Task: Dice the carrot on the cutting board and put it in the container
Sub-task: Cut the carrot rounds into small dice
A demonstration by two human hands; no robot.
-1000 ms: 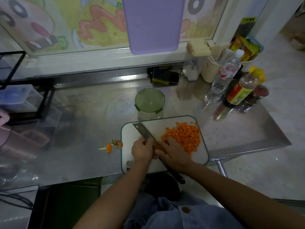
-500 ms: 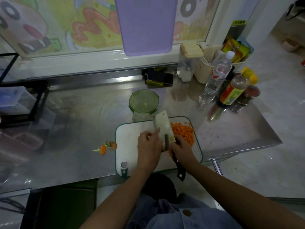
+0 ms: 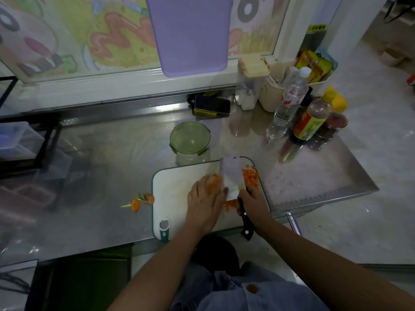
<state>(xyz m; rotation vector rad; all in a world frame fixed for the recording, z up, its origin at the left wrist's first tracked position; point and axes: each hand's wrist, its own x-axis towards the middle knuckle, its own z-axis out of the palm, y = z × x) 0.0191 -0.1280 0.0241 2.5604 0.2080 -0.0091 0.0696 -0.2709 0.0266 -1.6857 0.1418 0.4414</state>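
**Item 1, step in hand.** I judge the dicing finished and the gathering under way, with carrot being pushed up against the blade for carrying.

**Item 2, diced carrot (image 3: 250,178).** The main heap is on the right part of the cutting board (image 3: 175,187). A smaller lot lies against the blade's left face, and a few bits lie at its near end.

**Item 3, cleaver (image 3: 231,176).** The blade is tilted, edge down on the board's right half.

**Item 4, right grip (image 3: 253,202).** It is wrapped firmly round the black handle, at the board's near right edge.

**Item 5, left grip (image 3: 203,198).** It is fairly flat with the fingers out, pressing the smaller lot to the blade. It clasps nothing.

**Item 6, container (image 3: 190,141).** It stands on the desk (image 3: 112,153) just beyond the board's far edge, with the green lid seated on it.

**Item 7, next move.** I reckon the lid must come off first, which needs a free hand. The loaded blade then has to travel level, or dice will spill.

**Item 8, carrot ends (image 3: 139,202).** They lie on the desk, left of the board.
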